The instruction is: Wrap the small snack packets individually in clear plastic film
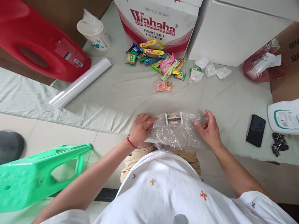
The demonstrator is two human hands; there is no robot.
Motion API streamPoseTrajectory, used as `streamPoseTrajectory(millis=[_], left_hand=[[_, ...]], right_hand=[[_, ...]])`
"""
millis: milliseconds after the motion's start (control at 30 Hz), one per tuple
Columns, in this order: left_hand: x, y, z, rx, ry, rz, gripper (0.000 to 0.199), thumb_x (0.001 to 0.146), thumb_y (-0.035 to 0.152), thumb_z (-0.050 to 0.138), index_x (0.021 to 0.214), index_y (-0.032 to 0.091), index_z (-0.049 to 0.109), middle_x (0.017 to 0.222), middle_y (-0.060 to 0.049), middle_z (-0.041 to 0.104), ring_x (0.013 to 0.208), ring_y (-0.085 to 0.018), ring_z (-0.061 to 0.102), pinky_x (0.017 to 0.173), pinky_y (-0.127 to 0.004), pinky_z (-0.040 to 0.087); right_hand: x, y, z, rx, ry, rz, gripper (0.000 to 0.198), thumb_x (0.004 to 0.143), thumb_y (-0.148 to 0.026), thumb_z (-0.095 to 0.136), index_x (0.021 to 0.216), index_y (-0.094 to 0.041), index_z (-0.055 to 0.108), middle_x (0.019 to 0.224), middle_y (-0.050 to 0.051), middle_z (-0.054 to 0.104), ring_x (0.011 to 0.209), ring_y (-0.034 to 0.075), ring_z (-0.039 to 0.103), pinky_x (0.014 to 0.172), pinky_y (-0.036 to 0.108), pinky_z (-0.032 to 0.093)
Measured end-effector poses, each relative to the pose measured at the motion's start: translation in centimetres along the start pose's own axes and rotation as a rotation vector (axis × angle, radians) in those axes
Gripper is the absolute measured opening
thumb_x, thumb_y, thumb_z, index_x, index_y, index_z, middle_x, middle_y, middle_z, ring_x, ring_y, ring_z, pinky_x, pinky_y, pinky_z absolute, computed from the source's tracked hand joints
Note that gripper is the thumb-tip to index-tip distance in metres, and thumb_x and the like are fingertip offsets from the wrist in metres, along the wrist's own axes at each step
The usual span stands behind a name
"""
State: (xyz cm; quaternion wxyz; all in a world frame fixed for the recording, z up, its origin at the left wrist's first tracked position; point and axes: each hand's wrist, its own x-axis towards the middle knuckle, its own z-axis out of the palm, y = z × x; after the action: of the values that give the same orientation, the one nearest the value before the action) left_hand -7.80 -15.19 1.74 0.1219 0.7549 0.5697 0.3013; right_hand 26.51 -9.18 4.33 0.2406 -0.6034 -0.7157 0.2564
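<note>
The left hand point(141, 128) bunches its fingers at a crinkled clear plastic film point(171, 135), pinching or not I cannot tell; the right hand point(209, 130) has its fingers parted. Between them lies a rectangular white-ended snack packet point(174, 119). Well beyond, a red-and-white cardboard carton point(161, 23) reads "Wahaha PURIFIED WATER FOR DRINKING".

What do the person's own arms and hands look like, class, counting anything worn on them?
Both arms come out of short white sleeves, with the forearms bare. The left hand wears a thin gold-coloured ring, and a narrow red bracelet circles that wrist. The right hand is ungloved too, with no ring or bracelet visible.
</note>
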Motion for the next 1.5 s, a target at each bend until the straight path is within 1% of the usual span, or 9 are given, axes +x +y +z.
streamPoseTrajectory(millis=[133,267,400,600,667,767,1000,1267,1500], left_hand=[[-0.7,-0.7,-0.3,0.033,0.006,0.197,0.038,0.085,0.003,0.049,0.105,0.025,0.074,0.090,-0.006,0.069,0.087,-0.022,0.058,0.077,-0.038,0.043],[-1.3,-1.5,-0.6,0.064,-0.028,0.280,0.036,0.089,0.003,0.048,0.101,0.025,0.073,0.090,-0.006,0.070,0.090,-0.022,0.059,0.079,-0.038,0.042],[-1.6,-1.7,-0.9,0.031,-0.122,0.369,0.034,0.091,0.006,0.047,0.105,0.024,0.072,0.094,-0.007,0.072,0.093,-0.022,0.062,0.083,-0.038,0.045],[-2.8,-1.1,-2.4,-0.016,-0.249,0.385,0.044,0.087,0.020,0.055,0.132,0.020,0.058,0.117,-0.015,0.068,0.109,-0.030,0.061,0.096,-0.049,0.047],[-3.4,-1.2,-2.8,0.040,-0.279,0.421,0.047,0.090,0.029,0.060,0.136,0.021,0.055,0.123,-0.016,0.067,0.114,-0.031,0.060,0.101,-0.052,0.045],[-4.0,-1.2,-2.7,0.183,-0.261,0.477,0.049,0.093,0.042,0.066,0.138,0.026,0.055,0.127,-0.015,0.067,0.117,-0.031,0.060,0.105,-0.055,0.042],[-5.1,0.3,-0.3,0.322,-0.107,0.360,0.030,0.095,0.027,0.065,0.125,0.032,0.068,0.118,-0.009,0.072,0.112,-0.026,0.064,0.106,-0.051,0.041],[-5.6,1.2,0.2,0.071,-0.044,0.194,0.024,0.096,0.021,0.061,0.115,0.030,0.074,0.122,-0.004,0.077,0.118,-0.024,0.066,0.100,-0.041,0.044],[-3.7,2.9,-1.0,-0.051,-0.105,0.045,0.024,0.092,0.037,0.062,0.109,0.021,0.070,0.115,-0.009,0.077,0.112,-0.028,0.065,0.109,-0.054,0.037]], right_hand=[[1.5,0.7,0.9,0.118,-0.030,0.242,0.076,0.083,-0.055,0.072,0.147,-0.022,0.047,0.094,0.003,0.068,0.064,0.015,0.053,0.068,0.034,0.051],[2.3,1.5,0.3,0.195,-0.042,0.262,0.048,0.083,-0.049,0.071,0.123,-0.023,0.066,0.083,0.000,0.065,0.065,0.014,0.053,0.068,0.031,0.049],[2.8,2.4,0.0,0.109,-0.112,0.244,0.046,0.083,-0.048,0.071,0.120,-0.022,0.067,0.082,0.001,0.065,0.066,0.016,0.056,0.070,0.033,0.051],[0.9,2.1,-2.1,-0.155,-0.040,-0.142,0.041,0.094,-0.045,0.062,0.129,-0.024,0.063,0.108,0.009,0.065,0.076,0.019,0.062,0.078,0.040,0.057],[-0.9,2.0,-3.3,-0.177,-0.157,-0.369,0.047,0.096,-0.044,0.065,0.138,-0.026,0.058,0.124,0.013,0.063,0.102,0.025,0.065,0.090,0.044,0.057],[-3.8,2.3,-3.9,-0.267,-0.379,-0.612,0.068,0.092,-0.042,0.074,0.152,-0.025,0.048,0.149,0.016,0.053,0.136,0.034,0.050,0.111,0.056,0.048],[-6.3,2.5,-1.8,-0.154,-0.275,-0.658,0.025,0.093,-0.016,0.067,0.114,-0.030,0.074,0.136,0.007,0.067,0.134,0.030,0.054,0.110,0.058,0.051],[-0.7,-0.7,-5.0,0.146,-0.318,-0.390,0.014,0.099,-0.031,0.062,0.102,-0.029,0.076,0.129,0.008,0.070,0.111,0.024,0.070,0.093,0.043,0.060],[5.2,-2.2,-2.0,0.382,-0.364,0.128,0.042,0.087,-0.062,0.068,0.091,-0.021,0.073,0.068,0.000,0.062,0.055,0.014,0.054,0.051,0.028,0.045]])
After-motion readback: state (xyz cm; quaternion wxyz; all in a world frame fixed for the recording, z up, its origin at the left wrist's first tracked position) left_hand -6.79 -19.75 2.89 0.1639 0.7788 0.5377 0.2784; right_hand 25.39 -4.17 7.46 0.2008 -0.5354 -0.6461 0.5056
